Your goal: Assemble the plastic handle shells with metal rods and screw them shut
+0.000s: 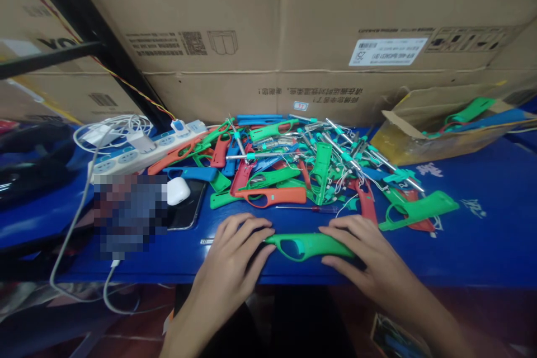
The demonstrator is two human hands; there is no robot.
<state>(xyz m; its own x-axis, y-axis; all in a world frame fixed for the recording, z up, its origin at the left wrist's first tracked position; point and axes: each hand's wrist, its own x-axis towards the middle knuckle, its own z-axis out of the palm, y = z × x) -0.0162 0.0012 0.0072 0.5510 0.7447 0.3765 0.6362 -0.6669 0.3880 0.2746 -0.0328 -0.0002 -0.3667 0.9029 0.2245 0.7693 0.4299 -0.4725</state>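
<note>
Green plastic stick lighter (321,245), left hand (235,251) with grip closed around the metal nozzle (206,242), right hand (371,251) around the butt, is near the front edge of the blue bench (461,257), seemingly being steadied; the next move calls for even pressure.

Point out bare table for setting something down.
The widest bare patch of blue table lies in front of the open carton, right of the piled casings. A smaller one sits between the phone and the front edge, left of the left hand. Casings and metal tubes crowd the middle.
</note>
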